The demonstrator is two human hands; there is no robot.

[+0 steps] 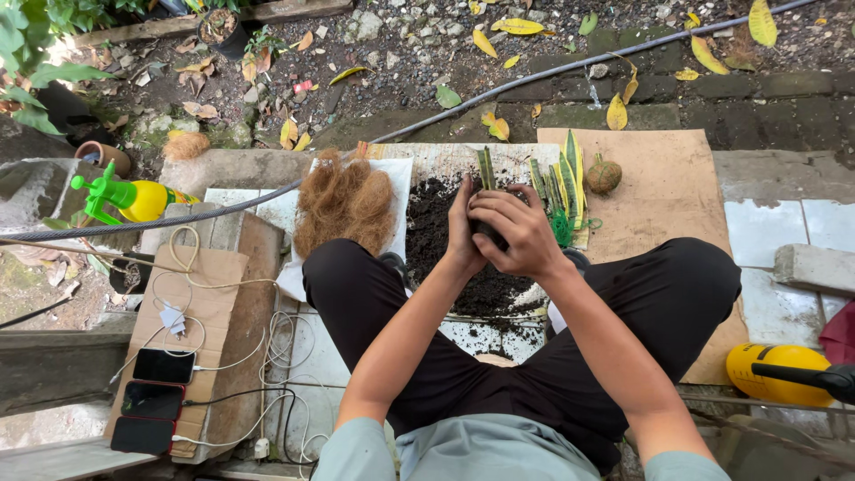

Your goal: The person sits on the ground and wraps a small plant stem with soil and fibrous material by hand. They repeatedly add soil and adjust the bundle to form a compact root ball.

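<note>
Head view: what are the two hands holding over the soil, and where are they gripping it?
Both hands, left hand and right hand, cup the dark base of a leaf cutting, whose striped leaves stick up above the fingers, over the soil.

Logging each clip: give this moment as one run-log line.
left hand and right hand: clasped around soil ball of leaf cutting | below: soil pile | beside: coconut fibre, cuttings

This is an outdoor garden potting spot. Fallen leaves (518,26) and gravel (401,31) cover the ground at the top. A soil heap (436,223) and coconut fibre (346,203) lie at centre.
</note>
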